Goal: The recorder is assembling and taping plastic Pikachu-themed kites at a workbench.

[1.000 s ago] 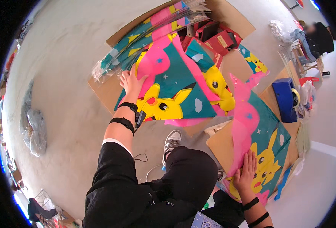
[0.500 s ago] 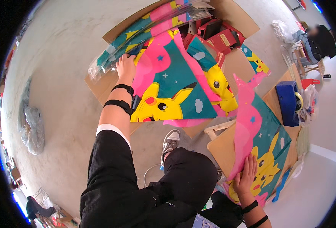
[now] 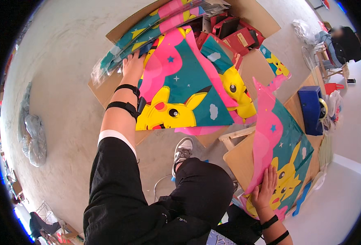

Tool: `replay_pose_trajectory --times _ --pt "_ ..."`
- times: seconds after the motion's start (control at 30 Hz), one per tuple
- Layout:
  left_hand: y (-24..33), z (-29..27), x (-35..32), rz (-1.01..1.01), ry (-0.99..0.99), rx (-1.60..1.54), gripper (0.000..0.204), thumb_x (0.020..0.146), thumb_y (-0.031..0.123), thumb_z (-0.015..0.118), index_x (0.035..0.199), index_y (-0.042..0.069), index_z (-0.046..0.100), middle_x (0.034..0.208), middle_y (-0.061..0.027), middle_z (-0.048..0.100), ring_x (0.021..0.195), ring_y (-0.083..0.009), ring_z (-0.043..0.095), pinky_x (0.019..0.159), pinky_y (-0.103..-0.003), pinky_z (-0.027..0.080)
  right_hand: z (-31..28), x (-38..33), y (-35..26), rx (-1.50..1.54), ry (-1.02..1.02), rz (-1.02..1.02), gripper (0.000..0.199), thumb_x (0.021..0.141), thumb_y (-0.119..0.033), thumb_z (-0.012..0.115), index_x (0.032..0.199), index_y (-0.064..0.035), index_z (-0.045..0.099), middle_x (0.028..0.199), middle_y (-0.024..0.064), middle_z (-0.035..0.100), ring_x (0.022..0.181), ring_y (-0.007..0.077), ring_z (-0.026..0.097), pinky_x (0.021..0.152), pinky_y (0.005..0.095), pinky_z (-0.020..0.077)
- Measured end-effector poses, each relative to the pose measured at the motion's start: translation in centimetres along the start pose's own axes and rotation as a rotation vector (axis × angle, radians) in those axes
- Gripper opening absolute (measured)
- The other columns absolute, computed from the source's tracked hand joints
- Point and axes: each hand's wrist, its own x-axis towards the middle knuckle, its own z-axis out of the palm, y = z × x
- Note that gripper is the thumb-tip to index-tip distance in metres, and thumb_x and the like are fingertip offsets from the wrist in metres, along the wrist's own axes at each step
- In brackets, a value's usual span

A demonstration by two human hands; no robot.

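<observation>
My left hand [image 3: 133,68] lies with fingers extended at the left edge of a large glossy printed sheet [image 3: 200,79], teal and pink with a yellow cartoon figure. Its fingertips reach a clear-wrapped bundle of the same print [image 3: 164,27] lying across an open cardboard box [image 3: 127,24]. A second printed sheet [image 3: 235,87] hangs down beside the large one. On the right, my right hand [image 3: 265,190] rests flat, fingers outstretched, on another such sheet [image 3: 266,141] spread over a wooden board.
Several red packages [image 3: 238,41] fill the box. A blue tape dispenser [image 3: 310,110] stands on the wooden board [image 3: 239,157] at the right. Clear plastic bags [image 3: 34,139] lie on the floor at left. A person [image 3: 342,45] sits at the far right.
My left hand has shifted slightly left and up along the large sheet's edge, its fingers more spread. The large sheet's left side has moved a little left. My right hand stays in place.
</observation>
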Motion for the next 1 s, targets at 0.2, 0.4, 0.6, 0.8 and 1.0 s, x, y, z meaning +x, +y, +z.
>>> replay_pose_trajectory --times 0.2,0.4,0.6,0.8,1.0 --pt "-0.2 0.6 0.7 0.085 0.142 0.022 0.038 0.089 0.009 0.049 0.125 0.015 0.060 0.139 -0.0028 0.050 0.112 -0.0240 0.056 0.092 -0.042 0.044 0.0 -0.1 0.2 0.012 0.008 -0.002 0.065 0.089 -0.033 0.042 0.144 0.0019 0.037 0.153 0.0215 0.033 0.144 0.0394 0.026 0.117 0.0520 0.0152" --pt "-1.1 -0.6 0.9 0.204 0.260 -0.081 0.035 0.087 0.015 0.060 0.122 0.016 0.062 0.102 -0.0047 0.067 0.103 -0.0264 0.060 0.088 -0.038 0.047 -0.2 0.1 0.0 0.010 0.013 -0.005 0.067 0.085 -0.028 0.047 0.144 0.0015 0.038 0.152 0.0200 0.034 0.143 0.0392 0.027 0.118 0.0517 0.0153" --pt "-1.2 -1.7 -1.4 -0.146 0.302 -0.502 0.029 0.081 0.020 0.072 0.109 0.014 0.068 0.090 -0.0095 0.067 0.088 -0.0281 0.063 0.080 -0.040 0.049 -0.5 0.0 -0.2 0.042 0.025 0.000 0.069 0.079 -0.021 0.052 0.143 0.0002 0.039 0.152 0.0186 0.036 0.143 0.0389 0.027 0.118 0.0508 0.0161" --pt "-3.0 -1.5 -3.3 -0.263 0.173 -0.676 0.016 0.081 0.019 0.071 0.092 0.008 0.070 0.087 -0.0132 0.064 0.078 -0.0306 0.063 0.071 -0.040 0.049 -0.9 0.1 -0.3 0.048 0.038 0.001 0.068 0.079 -0.022 0.052 0.142 0.0002 0.040 0.151 0.0188 0.036 0.143 0.0391 0.028 0.117 0.0508 0.0176" --pt "-2.1 -7.9 -6.6 -0.050 0.376 -0.585 0.018 0.084 0.017 0.070 0.086 0.001 0.063 0.084 -0.0125 0.060 0.080 -0.0300 0.061 0.073 -0.040 0.048 -1.1 -0.1 -0.3 0.047 0.051 0.002 0.069 0.078 -0.021 0.054 0.142 -0.0008 0.041 0.152 0.0169 0.036 0.143 0.0362 0.028 0.118 0.0487 0.0179"
